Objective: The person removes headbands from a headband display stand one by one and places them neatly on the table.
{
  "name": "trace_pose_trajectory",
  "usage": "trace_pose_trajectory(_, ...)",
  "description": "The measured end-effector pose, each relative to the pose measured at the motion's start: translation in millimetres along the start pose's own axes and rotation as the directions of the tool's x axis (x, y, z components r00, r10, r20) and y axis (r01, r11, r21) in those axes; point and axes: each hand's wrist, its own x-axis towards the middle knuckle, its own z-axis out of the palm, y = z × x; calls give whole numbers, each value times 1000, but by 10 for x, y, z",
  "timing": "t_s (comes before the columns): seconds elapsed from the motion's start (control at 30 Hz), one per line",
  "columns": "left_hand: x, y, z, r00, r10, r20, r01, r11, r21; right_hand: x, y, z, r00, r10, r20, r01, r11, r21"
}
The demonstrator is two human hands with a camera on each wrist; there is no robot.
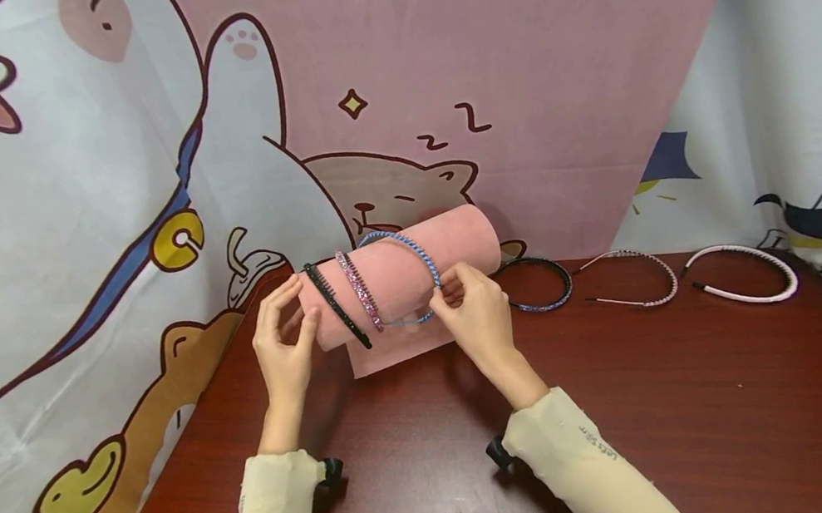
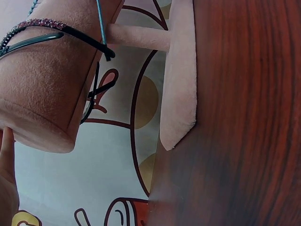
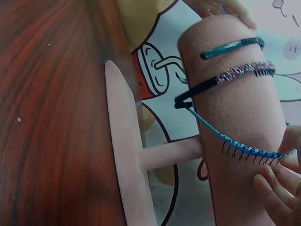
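Observation:
A pink plush headband stand (image 1: 447,240) has a padded roll on a stem above a flat base. At the roll's left end, my left hand (image 1: 280,337) grips it with thumb and fingers. My right hand (image 1: 472,308) pinches a blue braided headband (image 1: 413,248) that loops loosely around the roll's middle. In the right wrist view small wire loops show along this headband's edge. To its left, a pink glitter headband (image 1: 359,289) and a black headband (image 1: 337,306) with comb teeth sit on the roll.
On the brown table (image 1: 623,418), right of the stand, lie a dark blue glittery headband (image 1: 547,306), a thin beaded headband (image 1: 670,288) and a white padded headband (image 1: 769,297). A cartoon-printed cloth (image 1: 525,52) hangs behind and at the left.

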Motion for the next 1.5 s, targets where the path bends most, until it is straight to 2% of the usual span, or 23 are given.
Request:
trace_pose_trajectory(0.2,-2,5,8,1000,4,4,-4,1000,7,57,108,-91,995,83,-52,-79,994,81)
trace_pose_trajectory(0.33,-10,0,6,1000,7,3,-7,1000,10,104,197,-143,986,150,-67,-138,977,161)
trace_pose_trajectory(0.6,-19,-1,7,1000,1,-2,-1,1000,7,166,358,-244,960,279,-32,-255,914,315)
trace_pose_trajectory(0.83,-20,6,6,1000,0,0,0,1000,9,187,491,-342,942,337,-4,-302,849,434)
trace_pose_trajectory(0.93,-16,9,5,1000,9,-1,-9,1000,9,199,493,-412,934,358,-11,-318,842,435)
trace_pose_trajectory(1.2,-18,18,3,1000,8,-3,-8,1000,12,205,320,-667,931,361,-47,-313,860,403)
trace_pose_trajectory(1.5,-15,27,5,1000,-3,-2,3,1000,18,242,377,-791,918,387,-86,-303,826,476)
